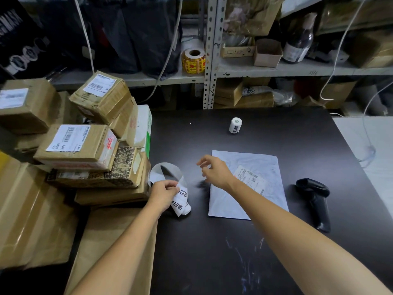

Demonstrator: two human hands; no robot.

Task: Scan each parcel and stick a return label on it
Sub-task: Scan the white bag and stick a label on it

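A strip of return labels [180,199] is gripped in the left hand [163,191], with the fingers curled round it, near the front left of the dark table [212,252]. A loop of bare backing paper [168,171] is seen rising from the strip, just beside the stack of cardboard boxes [85,150] piled at the table's left edge.

The right hand [214,170] is held at the left edge of a flat grey mailing bag [259,160]. Its fingers are loosely spread and nothing is held in them (whether the fingertips touch the bag cannot be told). The bag is laid flat in the middle of the table. A printed shipping label [251,176] is stuck on its upper face and is partly covered by the right wrist.

A black handheld scanner [314,199] is laid on its side to the right of the bag, apart from it. A small white roll of labels [235,125] is set farther back on the table, well apart from the bag. On the shelf behind, a roll of yellow stickers [194,60] and a dark bottle [299,39] are stored.
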